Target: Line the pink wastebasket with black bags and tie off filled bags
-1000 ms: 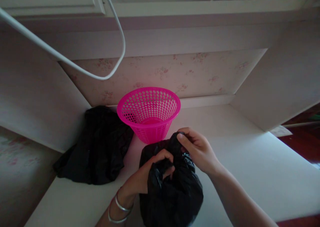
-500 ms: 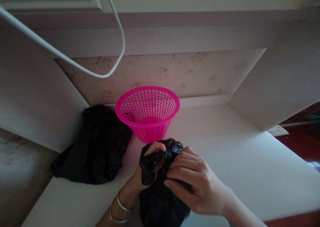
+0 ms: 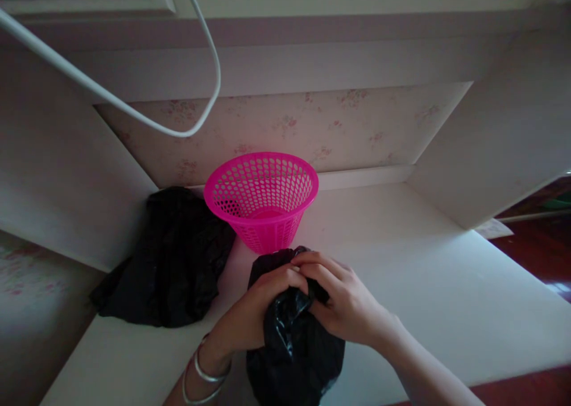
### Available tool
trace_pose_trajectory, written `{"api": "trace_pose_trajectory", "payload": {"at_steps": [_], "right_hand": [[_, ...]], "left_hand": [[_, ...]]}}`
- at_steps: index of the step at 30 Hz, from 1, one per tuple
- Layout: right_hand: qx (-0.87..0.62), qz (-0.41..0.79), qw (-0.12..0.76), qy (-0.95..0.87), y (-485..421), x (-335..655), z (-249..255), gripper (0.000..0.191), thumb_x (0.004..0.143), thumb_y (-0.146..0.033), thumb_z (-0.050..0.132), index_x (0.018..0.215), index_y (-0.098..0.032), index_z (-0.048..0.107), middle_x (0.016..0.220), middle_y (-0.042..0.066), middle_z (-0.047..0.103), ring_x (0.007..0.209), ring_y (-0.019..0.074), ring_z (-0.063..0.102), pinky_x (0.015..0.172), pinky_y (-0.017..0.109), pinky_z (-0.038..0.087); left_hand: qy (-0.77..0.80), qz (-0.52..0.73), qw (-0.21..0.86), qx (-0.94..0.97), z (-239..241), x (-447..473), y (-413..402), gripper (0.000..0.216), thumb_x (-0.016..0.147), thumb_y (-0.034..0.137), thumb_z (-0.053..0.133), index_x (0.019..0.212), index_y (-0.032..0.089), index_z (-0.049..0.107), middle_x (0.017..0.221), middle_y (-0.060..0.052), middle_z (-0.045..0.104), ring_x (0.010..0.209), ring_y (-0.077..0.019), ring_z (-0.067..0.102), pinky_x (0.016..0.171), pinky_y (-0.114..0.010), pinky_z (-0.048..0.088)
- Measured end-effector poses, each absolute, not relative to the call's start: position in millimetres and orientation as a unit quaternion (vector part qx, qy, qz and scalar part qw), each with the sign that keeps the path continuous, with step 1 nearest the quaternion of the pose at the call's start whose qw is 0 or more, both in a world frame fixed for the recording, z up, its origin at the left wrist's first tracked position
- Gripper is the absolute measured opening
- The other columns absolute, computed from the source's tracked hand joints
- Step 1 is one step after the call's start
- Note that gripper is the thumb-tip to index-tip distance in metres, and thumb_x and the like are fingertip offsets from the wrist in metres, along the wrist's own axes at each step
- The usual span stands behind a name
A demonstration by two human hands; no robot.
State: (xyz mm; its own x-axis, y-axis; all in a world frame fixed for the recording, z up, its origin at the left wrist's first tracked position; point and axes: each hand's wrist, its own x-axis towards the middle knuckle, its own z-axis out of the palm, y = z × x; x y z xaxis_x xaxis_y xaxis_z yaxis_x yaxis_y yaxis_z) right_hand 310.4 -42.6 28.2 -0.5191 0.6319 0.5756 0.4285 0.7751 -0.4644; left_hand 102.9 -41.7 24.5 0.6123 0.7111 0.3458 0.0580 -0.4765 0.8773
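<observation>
Both hands are closed on one black bag: the left hand (image 3: 254,317) grips its gathered top from the left, the right hand (image 3: 341,302) from the right, fingertips meeting over the crumpled plastic. The bag (image 3: 292,349) sits on the white desk (image 3: 446,287) at its near edge, bulging below the hands. Just behind it stands one pink basket (image 3: 262,197), upright. One black heap (image 3: 172,263) of plastic lies to the basket's left, against the side panel. Two silver bangles (image 3: 200,379) circle the left wrist. One white cable (image 3: 134,111) loops overhead. No writing shows.

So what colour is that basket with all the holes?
Bright pink; the basket shows best in the head view.
</observation>
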Motion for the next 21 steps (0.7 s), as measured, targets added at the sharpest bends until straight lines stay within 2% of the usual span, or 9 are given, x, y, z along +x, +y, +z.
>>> {"api": "trace_pose_trajectory", "payload": {"at_steps": [3, 6, 9, 12, 17, 21], "right_hand": [[-0.364, 0.119, 0.391, -0.837, -43, 307, 20, 0.031, 0.078, -0.003, 0.051, 0.102, -0.022, 0.054, 0.1, 0.008, 0.069, 0.082, 0.019, 0.068, 0.067, 0.028, 0.054], [-0.418, 0.14, 0.362, -0.821, -45, 306, 13, 0.036, 0.071, -0.006, 0.048, 0.103, -0.022, 0.053, 0.082, 0.003, 0.07, 0.065, 0.0186, 0.067, 0.056, 0.027, 0.048], [-0.453, 0.193, 0.314, -0.812, -45, 307, 11, 0.059, 0.069, -0.009, 0.051, 0.126, -0.021, 0.052, 0.087, 0.003, 0.077, 0.07, 0.022, 0.074, 0.06, 0.029, 0.05], [-0.467, 0.241, 0.304, -0.795, -45, 308, 14, 0.078, 0.062, -0.006, 0.051, 0.138, -0.023, 0.049, 0.098, 0.004, 0.08, 0.08, 0.0228, 0.077, 0.068, 0.029, 0.053], [-0.418, 0.344, 0.375, -0.753, -47, 314, 21, 0.078, 0.066, -0.001, 0.05, 0.139, -0.028, 0.053, 0.103, 0.001, 0.077, 0.092, 0.0182, 0.075, 0.08, 0.029, 0.057], [-0.354, 0.501, 0.389, -0.687, -47, 326, 25, 0.066, 0.08, -0.014, 0.065, 0.144, -0.027, 0.055, 0.114, 0.005, 0.075, 0.104, 0.0213, 0.072, 0.09, 0.034, 0.057]], "left_hand": [[0.288, 0.381, 0.389, 0.788, 28, 104, -46, 0.031, 0.088, 0.0, 0.067, 0.106, 0.024, 0.066, 0.112, -0.001, 0.062, 0.105, -0.0154, 0.063, 0.093, -0.026, 0.05], [0.3, 0.373, 0.335, 0.812, 26, 104, -54, 0.036, 0.089, 0.002, 0.069, 0.115, 0.027, 0.07, 0.123, -0.004, 0.062, 0.112, -0.0161, 0.065, 0.097, -0.025, 0.051], [0.29, 0.364, 0.271, 0.843, 22, 105, -61, 0.032, 0.09, 0.013, 0.075, 0.118, 0.027, 0.07, 0.122, -0.006, 0.065, 0.115, -0.0184, 0.068, 0.1, -0.027, 0.053], [0.28, 0.384, 0.209, 0.855, 20, 107, -62, 0.025, 0.095, 0.015, 0.069, 0.118, 0.025, 0.07, 0.121, -0.007, 0.067, 0.114, -0.0185, 0.069, 0.101, -0.027, 0.054], [0.263, 0.434, 0.162, 0.846, 24, 106, -61, 0.016, 0.1, 0.017, 0.06, 0.112, 0.02, 0.069, 0.113, -0.009, 0.069, 0.103, -0.0162, 0.072, 0.094, -0.023, 0.057], [0.255, 0.459, 0.124, 0.842, 23, 103, -61, 0.013, 0.099, 0.013, 0.058, 0.105, 0.018, 0.069, 0.111, -0.012, 0.071, 0.105, -0.0182, 0.072, 0.095, -0.025, 0.059]]}}
